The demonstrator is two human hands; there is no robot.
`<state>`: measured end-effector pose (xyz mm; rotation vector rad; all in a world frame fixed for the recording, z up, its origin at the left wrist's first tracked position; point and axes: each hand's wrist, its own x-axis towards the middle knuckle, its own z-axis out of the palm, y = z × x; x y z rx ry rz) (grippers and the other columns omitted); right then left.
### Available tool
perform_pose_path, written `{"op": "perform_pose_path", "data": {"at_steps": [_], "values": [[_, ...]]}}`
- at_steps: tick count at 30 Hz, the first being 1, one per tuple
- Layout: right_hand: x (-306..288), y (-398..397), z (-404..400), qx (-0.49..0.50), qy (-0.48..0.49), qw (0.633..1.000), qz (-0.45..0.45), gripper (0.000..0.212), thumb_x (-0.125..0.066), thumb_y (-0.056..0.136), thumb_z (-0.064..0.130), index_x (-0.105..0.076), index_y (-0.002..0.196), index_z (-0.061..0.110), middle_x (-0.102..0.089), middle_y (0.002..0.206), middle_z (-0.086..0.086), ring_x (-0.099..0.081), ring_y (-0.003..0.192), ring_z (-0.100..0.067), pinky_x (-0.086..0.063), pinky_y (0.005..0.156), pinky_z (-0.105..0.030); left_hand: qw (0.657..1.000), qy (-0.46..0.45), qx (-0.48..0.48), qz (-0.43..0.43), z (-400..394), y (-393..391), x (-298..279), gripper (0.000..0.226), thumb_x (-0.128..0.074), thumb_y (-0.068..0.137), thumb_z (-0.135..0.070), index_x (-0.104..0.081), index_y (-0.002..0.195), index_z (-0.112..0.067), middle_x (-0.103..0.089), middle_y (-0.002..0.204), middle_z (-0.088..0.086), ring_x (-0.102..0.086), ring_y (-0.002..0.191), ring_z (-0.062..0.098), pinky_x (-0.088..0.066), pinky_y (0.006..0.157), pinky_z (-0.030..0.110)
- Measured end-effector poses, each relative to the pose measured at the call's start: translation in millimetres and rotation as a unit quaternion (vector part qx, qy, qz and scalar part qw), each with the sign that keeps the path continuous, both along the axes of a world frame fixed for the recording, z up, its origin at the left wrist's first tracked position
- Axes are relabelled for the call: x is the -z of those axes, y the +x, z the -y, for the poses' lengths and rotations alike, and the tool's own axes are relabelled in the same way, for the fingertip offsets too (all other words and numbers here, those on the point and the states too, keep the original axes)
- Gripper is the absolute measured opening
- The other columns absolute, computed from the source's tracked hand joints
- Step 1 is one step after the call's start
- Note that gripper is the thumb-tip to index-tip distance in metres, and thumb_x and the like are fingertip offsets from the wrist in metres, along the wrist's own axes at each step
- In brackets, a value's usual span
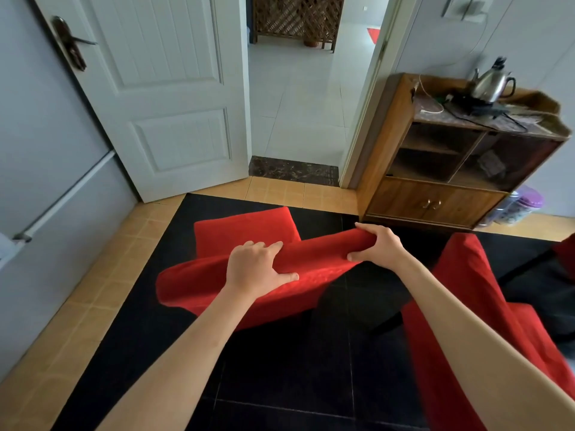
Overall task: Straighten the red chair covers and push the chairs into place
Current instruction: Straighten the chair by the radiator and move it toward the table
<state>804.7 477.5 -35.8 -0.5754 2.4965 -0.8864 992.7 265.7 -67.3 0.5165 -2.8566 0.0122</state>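
Both hands grip the top edge of a red-covered chair back: left hand (pixel 259 267) with fingers curled over the chair cover (pixel 217 281), right hand (pixel 378 247) pinching its far corner. Its cloth looks rumpled, so straightening seems unfinished; the second covered chair (pixel 466 293) at right waits untouched, neither yet pushed in.

A chair in a red chair cover (pixel 217 284) stands on the black floor, seen from behind and above. The fabric on its backrest top is bunched into a thick roll, with a looser fold sagging at the lower left. Its covered seat (pixel 245 231) shows beyond the backrest. A second red-covered chair (pixel 460 275) stands to the right, tilted in view, its cloth hanging in long folds.
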Motion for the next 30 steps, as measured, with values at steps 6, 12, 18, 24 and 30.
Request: {"op": "perform_pose_path", "data": {"at_steps": [6,12,18,24,30], "values": [[-5.2,46.3,2.1,0.037,-0.019,0.999,-0.014,0.092,-0.091,0.061,0.019,-0.048,0.141,0.021,-0.053,0.133,-0.007,-0.050,0.123,-0.026,-0.042,0.100,-0.038,0.999,0.015,0.035,-0.007,17.1,31.3,-4.2,0.088,-0.045,0.066,-0.088,-0.059,0.131,-0.030,-0.073,0.101,-0.003,-0.067,0.093,0.018,-0.053,0.078,0.031],[-4.6,98.1,0.2,0.074,-0.033,0.996,-0.045,0.090,-0.092,0.059,0.024,-0.052,0.139,0.020,-0.056,0.128,-0.004,-0.054,0.117,-0.022,-0.044,0.095,-0.031,0.997,0.025,0.070,-0.005,31.7,62.6,-9.8,0.084,-0.052,0.066,-0.085,-0.059,0.130,-0.031,-0.072,0.095,-0.006,-0.066,0.090,0.016,-0.053,0.076,0.030],[4.9,148.1,-19.6,0.146,-0.051,0.986,-0.060,0.091,-0.093,0.056,0.028,-0.053,0.138,0.023,-0.056,0.129,-0.002,-0.054,0.118,-0.020,-0.044,0.097,-0.030,0.991,0.039,0.128,0.005,29.7,80.3,-14.0,0.081,-0.058,0.065,-0.082,-0.061,0.128,-0.031,-0.071,0.088,-0.005,-0.066,0.084,0.016,-0.048,0.071,0.027],[17.5,185.4,-60.0,0.221,-0.035,0.973,-0.053,0.089,-0.093,0.056,0.027,-0.054,0.137,0.024,-0.056,0.132,-0.003,-0.053,0.122,-0.021,-0.040,0.096,-0.027,0.980,0.051,0.192,0.029,3.4,80.6,-9.6,0.084,-0.058,0.064,-0.082,-0.056,0.132,-0.033,-0.071,0.090,-0.004,-0.064,0.088,0.017,-0.049,0.078,0.030],[22.5,195.5,-72.0,0.244,-0.031,0.968,-0.045,0.090,-0.092,0.059,0.026,-0.051,0.139,0.022,-0.053,0.136,-0.005,-0.049,0.126,-0.022,-0.038,0.100,-0.029,0.974,0.037,0.223,0.018,-2.1,77.3,-4.9,0.083,-0.057,0.064,-0.083,-0.059,0.129,-0.031,-0.071,0.093,-0.003,-0.064,0.087,0.017,-0.049,0.077,0.030]]}}
